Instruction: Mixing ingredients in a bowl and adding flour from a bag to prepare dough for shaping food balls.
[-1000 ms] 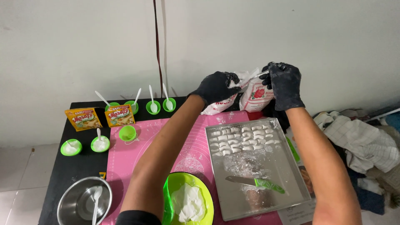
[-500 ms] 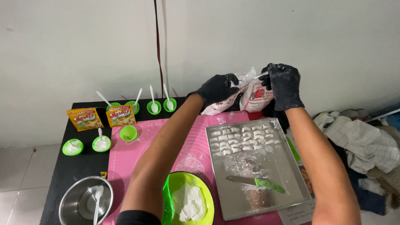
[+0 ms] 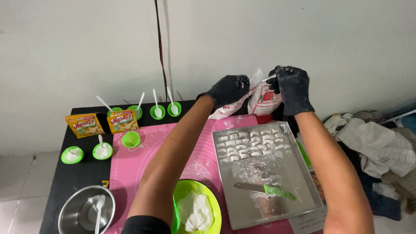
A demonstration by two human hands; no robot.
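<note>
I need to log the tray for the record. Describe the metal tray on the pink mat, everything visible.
The metal tray is a shallow, shiny rectangle with a low raised rim, lying flat and slightly askew on the pink mat. Rows of small white dough pieces fill its far end. Nearer, a green-handled knife lies on a floury smear. Neither hand touches it.

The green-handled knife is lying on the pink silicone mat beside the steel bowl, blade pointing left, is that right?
Not quite. In the head view the green-handled knife lies in the rectangular metal tray, not on the pink silicone mat beside the steel bowl. Its blade does point left.
</note>
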